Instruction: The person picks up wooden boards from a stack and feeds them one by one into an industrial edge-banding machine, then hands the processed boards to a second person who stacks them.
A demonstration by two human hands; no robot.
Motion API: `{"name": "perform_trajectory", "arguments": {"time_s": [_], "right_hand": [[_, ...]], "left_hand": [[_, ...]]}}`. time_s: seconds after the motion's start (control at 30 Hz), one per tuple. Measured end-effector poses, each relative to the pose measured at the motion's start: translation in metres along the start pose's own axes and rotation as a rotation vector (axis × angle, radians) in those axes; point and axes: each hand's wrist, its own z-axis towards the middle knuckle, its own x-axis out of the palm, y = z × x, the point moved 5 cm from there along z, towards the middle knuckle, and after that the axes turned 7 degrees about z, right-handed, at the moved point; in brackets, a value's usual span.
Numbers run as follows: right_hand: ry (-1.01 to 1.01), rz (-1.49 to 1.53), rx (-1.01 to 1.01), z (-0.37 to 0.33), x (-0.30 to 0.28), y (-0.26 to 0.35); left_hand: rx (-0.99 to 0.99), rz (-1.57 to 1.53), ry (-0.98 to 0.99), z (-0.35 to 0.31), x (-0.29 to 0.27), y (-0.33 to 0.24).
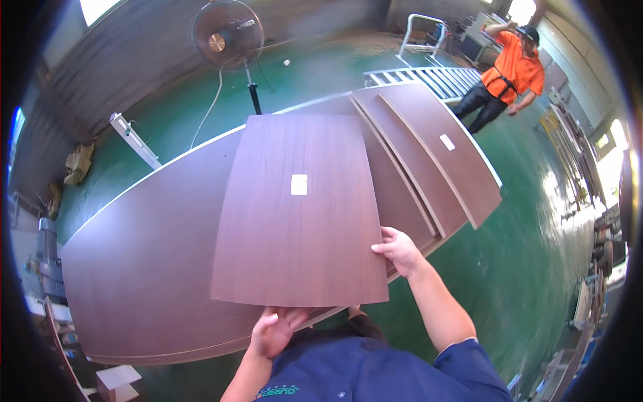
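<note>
A brown wood-grain board (301, 241) with a small white label (299, 185) lies over a larger stack of brown panels (147, 234). Its near end looks slightly raised. My right hand (396, 250) grips the board's right edge near the close corner, thumb on top and fingers below. At the near edge, my left hand (276, 328) supports the board from beneath, its thumb in sight and the fingertips partly hidden under the edge.
More brown boards (429, 151) overlap on the stack's right end, one with a white label. A standing fan (228, 40) rises behind the stack. A person in an orange shirt (512, 70) stands at the far right beside a roller conveyor (429, 79).
</note>
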Motion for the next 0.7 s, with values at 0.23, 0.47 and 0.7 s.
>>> {"name": "perform_trajectory", "arguments": {"time_s": [0.23,0.47,0.7], "right_hand": [[-0.126,-1.095,-0.438,-0.022,-0.035,-0.009],[-0.055,-1.363,-0.512,-0.02,-0.057,-0.014],[-0.088,-1.336,-0.545,-0.021,-0.088,-0.014]], "left_hand": [[0.208,0.687,-0.453,-0.014,0.008,-0.046],[0.214,1.82,-0.793,0.125,-0.029,-0.061],[0.216,1.947,-0.948,0.136,0.011,-0.015]]}}
